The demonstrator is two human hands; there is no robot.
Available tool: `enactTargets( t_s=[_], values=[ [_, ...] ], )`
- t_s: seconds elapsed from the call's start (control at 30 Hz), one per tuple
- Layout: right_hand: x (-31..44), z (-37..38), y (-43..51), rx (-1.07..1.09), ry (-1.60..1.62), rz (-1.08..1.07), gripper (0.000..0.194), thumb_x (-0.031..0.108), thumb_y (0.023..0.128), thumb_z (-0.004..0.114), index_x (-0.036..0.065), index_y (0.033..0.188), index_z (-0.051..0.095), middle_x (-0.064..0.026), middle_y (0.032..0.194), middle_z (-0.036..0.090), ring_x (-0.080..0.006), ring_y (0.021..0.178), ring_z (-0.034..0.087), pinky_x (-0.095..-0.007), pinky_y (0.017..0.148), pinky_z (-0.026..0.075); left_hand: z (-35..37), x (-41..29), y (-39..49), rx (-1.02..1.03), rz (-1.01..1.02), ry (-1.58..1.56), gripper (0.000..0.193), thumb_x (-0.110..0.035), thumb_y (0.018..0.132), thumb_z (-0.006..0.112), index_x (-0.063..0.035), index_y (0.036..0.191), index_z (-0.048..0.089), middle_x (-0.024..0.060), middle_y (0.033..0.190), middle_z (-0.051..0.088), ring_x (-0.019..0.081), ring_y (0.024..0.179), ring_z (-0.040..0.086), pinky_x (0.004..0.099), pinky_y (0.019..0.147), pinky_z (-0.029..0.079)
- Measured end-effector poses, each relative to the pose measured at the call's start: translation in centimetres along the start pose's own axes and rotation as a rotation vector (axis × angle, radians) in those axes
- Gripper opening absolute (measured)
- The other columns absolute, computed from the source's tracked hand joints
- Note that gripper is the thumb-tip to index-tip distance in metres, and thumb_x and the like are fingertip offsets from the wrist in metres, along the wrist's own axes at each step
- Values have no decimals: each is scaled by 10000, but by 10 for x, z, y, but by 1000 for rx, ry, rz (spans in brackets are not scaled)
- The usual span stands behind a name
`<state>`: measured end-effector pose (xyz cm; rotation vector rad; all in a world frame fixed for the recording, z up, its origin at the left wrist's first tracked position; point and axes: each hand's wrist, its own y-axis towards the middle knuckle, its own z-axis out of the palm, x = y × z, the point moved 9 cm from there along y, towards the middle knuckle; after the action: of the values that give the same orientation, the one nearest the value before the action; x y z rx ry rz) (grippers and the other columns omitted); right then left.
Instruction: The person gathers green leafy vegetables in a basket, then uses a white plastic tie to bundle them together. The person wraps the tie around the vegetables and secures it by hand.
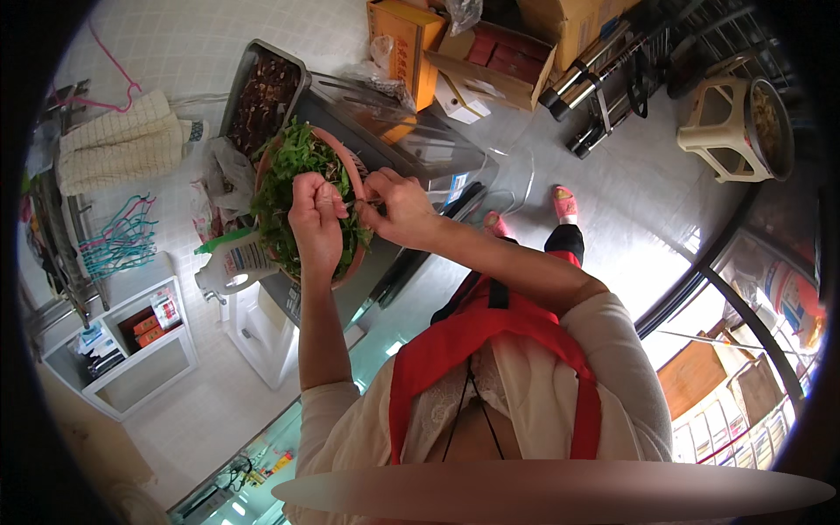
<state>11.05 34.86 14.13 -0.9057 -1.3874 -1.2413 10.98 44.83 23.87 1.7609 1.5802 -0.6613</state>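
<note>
A round reddish plastic basket (341,147) full of leafy green vegetables (289,154) stands before me on a dark surface. Over its right half, my left hand (316,210) and my right hand (397,203) are close together with fingertips pinched. A small thin piece (350,204), possibly a stem, shows between them; its kind is unclear. My left hand is above the greens, my right hand across the basket's right rim. The fingers partly hide what they hold.
A dark tray of brown pieces (266,85) lies behind the basket, near a crumpled plastic bag (230,174). A spray bottle with a green part (239,262) is at the left. Cardboard boxes (485,59), folded metal tubing (597,79) and a plastic stool (718,131) holding a pan stand farther off.
</note>
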Motion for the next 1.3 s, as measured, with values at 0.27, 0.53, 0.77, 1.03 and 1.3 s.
enactTargets(
  t_s=[0.27,0.53,0.77,1.03,1.3],
  values=[
    [0,7,1,-30,-127,125,233,260,826,612,28,852,604,-144,834,616,-327,754,616,-385,688,481,-9,1,11,-121,-15,15,69,-47,994,425,-43,932,452,5,724,452,62,601,407,216,541,371],
    [-21,35,26,367,533,118,230,185,893,542,-11,801,617,-66,744,607,-142,711,562,-302,675,464,-6,-17,5,-43,98,319,55,-76,984,464,-24,999,469,40,820,560,81,656,467,241,597,414],
    [-40,18,15,75,356,56,94,-19,757,670,2,843,640,-97,815,651,-167,754,621,-307,663,500,13,-19,0,333,121,560,101,12,860,602,-14,956,589,77,837,548,167,651,525,279,580,422],
    [-25,3,10,-114,93,-123,114,-3,722,657,51,817,623,-109,789,592,-308,697,612,-371,624,505,18,-15,10,383,163,741,158,67,763,594,6,907,618,151,806,569,319,705,578,373,645,457],
    [-31,4,10,-97,106,-111,78,53,714,651,77,777,613,-114,819,594,-341,738,618,-421,648,511,19,-11,9,401,128,824,166,71,747,580,11,891,637,160,807,542,331,720,565,393,668,454]
  ],
)
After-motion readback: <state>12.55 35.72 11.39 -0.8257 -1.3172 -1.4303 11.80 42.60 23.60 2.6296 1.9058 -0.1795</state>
